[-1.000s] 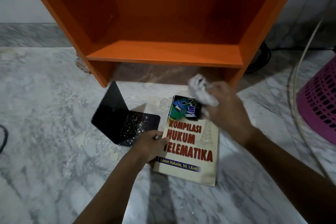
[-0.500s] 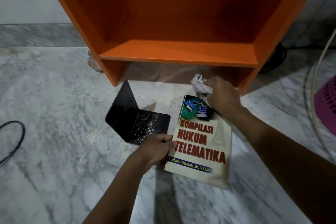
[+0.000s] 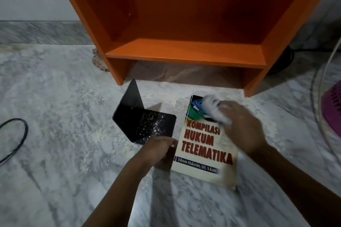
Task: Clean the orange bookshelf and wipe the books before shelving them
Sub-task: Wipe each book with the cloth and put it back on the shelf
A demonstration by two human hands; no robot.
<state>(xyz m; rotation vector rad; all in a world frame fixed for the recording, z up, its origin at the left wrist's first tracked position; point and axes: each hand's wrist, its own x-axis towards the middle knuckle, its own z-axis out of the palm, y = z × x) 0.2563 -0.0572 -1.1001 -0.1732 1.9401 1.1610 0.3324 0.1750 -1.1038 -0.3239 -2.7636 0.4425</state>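
Book wiped on the floor, dust all around it

The right hand [image 3: 243, 127] grips a crumpled cloth [image 3: 215, 110] on the cover of the book [image 3: 206, 145], which lies before the bookshelf [image 3: 184, 53]. The left hand [image 3: 158, 149] holds its left edge. If this hold slips, I think the book may slide into the dusty bookend [image 3: 147, 125] just beside it.

The head camera looks steeply down, close over the floor [image 3: 55, 153], facing the bookshelf [image 3: 184, 49].

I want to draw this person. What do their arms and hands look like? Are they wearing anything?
Both forearms are bare to the picture's edge: no sleeves show. The left hand and right hand wear no gloves, and no watch or bracelet shows.
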